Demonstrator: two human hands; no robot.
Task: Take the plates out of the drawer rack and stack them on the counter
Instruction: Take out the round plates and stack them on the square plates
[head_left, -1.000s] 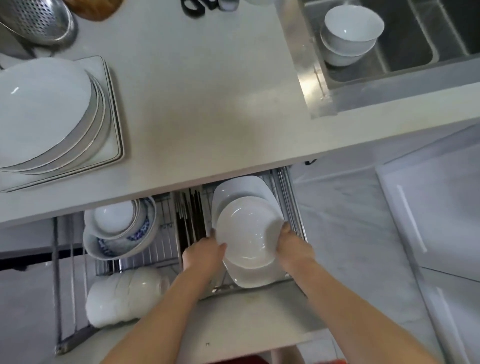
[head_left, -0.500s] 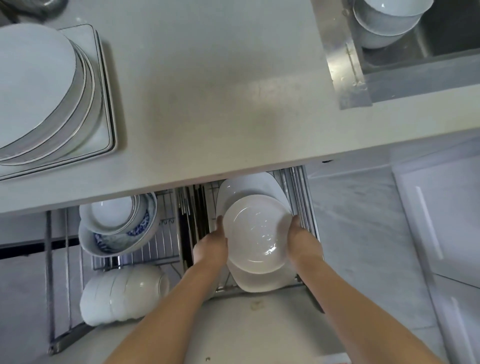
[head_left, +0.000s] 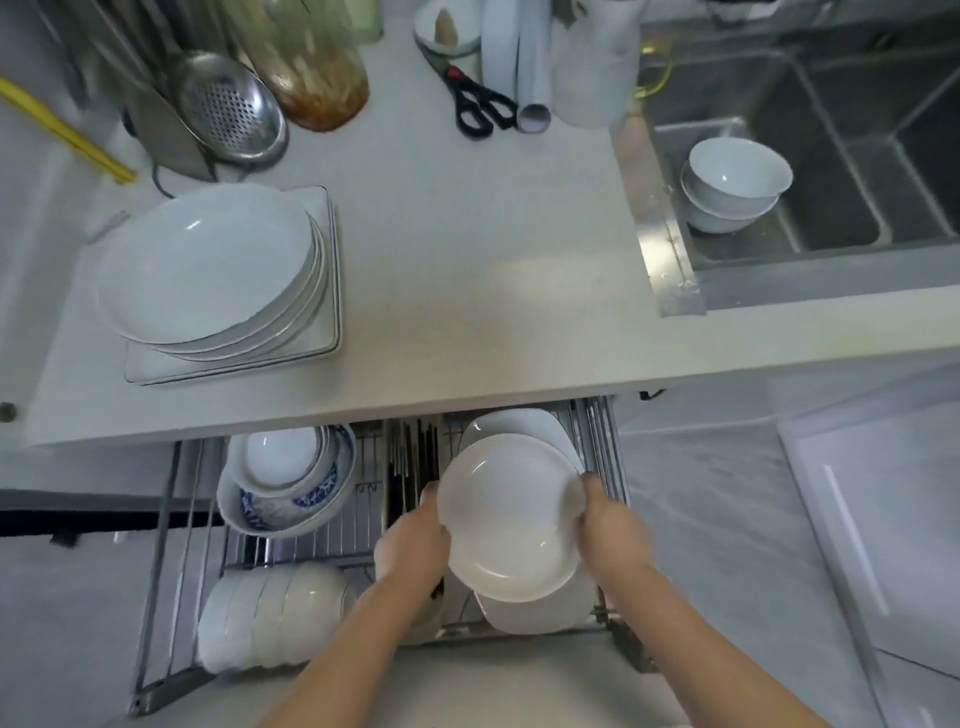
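Note:
A round white plate (head_left: 511, 517) is held over the open drawer rack (head_left: 605, 441). My left hand (head_left: 413, 540) grips its left rim and my right hand (head_left: 610, 525) grips its right rim. More white plates (head_left: 540, 613) stand in the rack under and behind it, partly hidden. On the counter (head_left: 467, 249) at the left sits a stack of white plates (head_left: 208, 265) on square trays.
The rack's left side holds blue-patterned bowls (head_left: 288, 483) and a row of white bowls (head_left: 270, 618). A sink (head_left: 831, 156) with two bowls (head_left: 735, 182) lies at the right. Scissors (head_left: 478, 104), a colander (head_left: 234, 109) and jars line the counter's back.
Both hands have lifted the plate a little higher out of the rack. My head has tilted up, so the back of the counter and more of the sink show.

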